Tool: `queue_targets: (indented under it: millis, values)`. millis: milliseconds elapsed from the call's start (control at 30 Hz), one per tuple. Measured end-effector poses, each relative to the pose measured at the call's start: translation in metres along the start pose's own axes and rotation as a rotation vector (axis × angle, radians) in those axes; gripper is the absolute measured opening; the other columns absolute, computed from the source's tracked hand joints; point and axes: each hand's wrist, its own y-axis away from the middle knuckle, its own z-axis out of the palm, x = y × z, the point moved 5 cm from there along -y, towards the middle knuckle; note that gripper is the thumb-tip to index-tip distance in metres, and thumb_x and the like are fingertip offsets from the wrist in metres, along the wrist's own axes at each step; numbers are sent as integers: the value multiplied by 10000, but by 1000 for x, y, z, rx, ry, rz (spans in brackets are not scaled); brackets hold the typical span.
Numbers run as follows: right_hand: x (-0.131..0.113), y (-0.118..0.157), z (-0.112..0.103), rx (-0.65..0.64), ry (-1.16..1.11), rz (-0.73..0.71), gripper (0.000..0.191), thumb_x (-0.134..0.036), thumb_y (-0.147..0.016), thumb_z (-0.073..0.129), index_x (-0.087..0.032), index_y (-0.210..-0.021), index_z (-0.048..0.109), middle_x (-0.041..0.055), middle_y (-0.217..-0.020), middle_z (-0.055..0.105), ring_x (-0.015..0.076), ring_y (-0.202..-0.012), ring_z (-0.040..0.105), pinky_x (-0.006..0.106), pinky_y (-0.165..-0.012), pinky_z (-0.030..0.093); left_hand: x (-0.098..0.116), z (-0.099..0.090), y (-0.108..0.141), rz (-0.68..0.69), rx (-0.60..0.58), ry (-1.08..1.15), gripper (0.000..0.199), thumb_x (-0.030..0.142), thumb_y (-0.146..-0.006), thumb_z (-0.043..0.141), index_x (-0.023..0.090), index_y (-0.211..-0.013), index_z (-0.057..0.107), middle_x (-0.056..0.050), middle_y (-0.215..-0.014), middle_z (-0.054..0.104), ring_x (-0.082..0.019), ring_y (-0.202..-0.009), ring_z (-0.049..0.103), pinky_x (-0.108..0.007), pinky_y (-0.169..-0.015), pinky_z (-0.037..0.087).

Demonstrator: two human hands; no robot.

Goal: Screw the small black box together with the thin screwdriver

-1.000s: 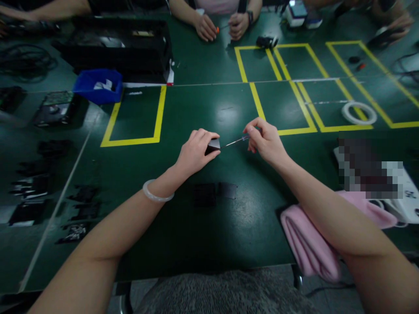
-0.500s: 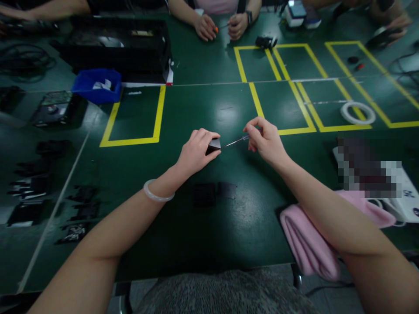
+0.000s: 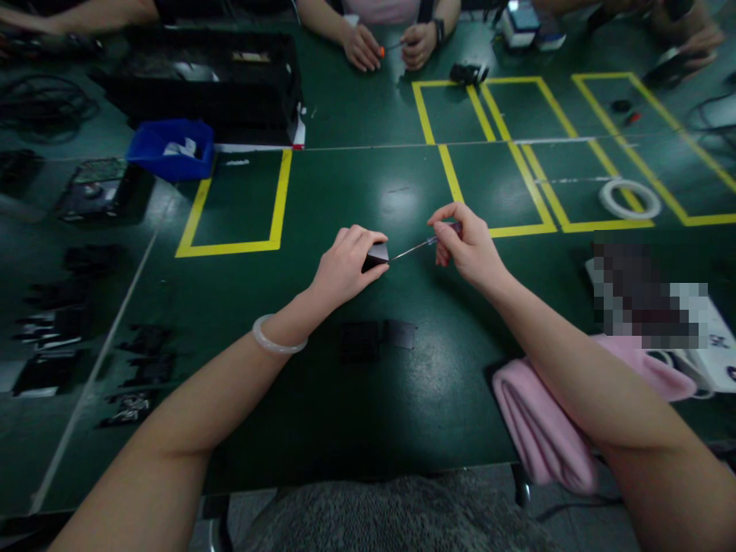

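Observation:
In the middle of the green table (image 3: 299, 429), my left hand (image 3: 346, 268) is closed round a small black box-shaped part (image 3: 376, 254), gripped between thumb and fingers. My right hand (image 3: 463, 241) pinches a screwdriver (image 3: 415, 247) by its handle. The thin metal shaft slants down to the left, its tip at the right end of the black part; whether the tip touches it I cannot tell. Nearer to me lie a flat black square piece (image 3: 359, 341) and a thin dark plate (image 3: 399, 334), side by side.
A blue bin (image 3: 171, 149) stands before a large black housing (image 3: 212, 92). Several black parts (image 3: 146, 368) lie at left. A pink cloth (image 3: 540, 422) lies under my right forearm, a white tape roll (image 3: 629, 199) beyond. Across the table a co-worker's hands (image 3: 362, 47) hold a tool.
Almost nothing differs. The view has shifted very slightly, and both hands keep their hold on the black part and the screwdriver.

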Motion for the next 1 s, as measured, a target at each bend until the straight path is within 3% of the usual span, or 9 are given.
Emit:
queue_targets:
  millis: [200, 400, 567, 767, 1000]
  values:
    - [0, 0, 0, 8, 22, 11, 336, -562, -951, 651, -257, -850, 556, -102, -419, 408, 116, -351, 442, 287, -414, 411, 0, 0, 0, 8, -7, 9, 372, 274, -955, 710, 188, -1292, 577, -110, -1240, 644, -303, -1181, 585, -447, -1001, 533]
    - [0, 0, 0, 6, -32, -10, 339, -577, -937, 679, -266, -950, 545, -105, -466, 456, 122, -380, 468, 289, -430, 409, 0, 0, 0, 5, -9, 0, 376, 280, -954, 710, 206, -1293, 565, -105, -1243, 641, -299, -1179, 581, -451, -998, 534]
    - [1, 1, 0, 0, 19, 21, 397, -630, -944, 650, -259, -846, 551, -101, -426, 396, 114, -353, 435, 292, -416, 405, 0, -1, 0, 0, -7, 0, 381, 281, -953, 717, 204, -1297, 570, -103, -1248, 641, -297, -1186, 584, -444, -1000, 537]
    - [1, 1, 0, 4, -17, -30, 393, -628, -933, 673, -258, -980, 548, -105, -475, 462, 112, -384, 478, 272, -422, 412, -1, 1, 0, 1, -12, 1, 406, 279, -940, 743, 194, -1300, 575, -102, -1249, 642, -298, -1186, 582, -444, -1008, 529]
    - [3, 0, -1, -4, 9, -18, 400, -626, -951, 651, -248, -861, 556, -104, -426, 412, 99, -350, 443, 260, -395, 405, 0, 0, 0, 5, -6, 10, 402, 281, -944, 733, 199, -1302, 570, -101, -1249, 635, -298, -1182, 577, -443, -998, 528]
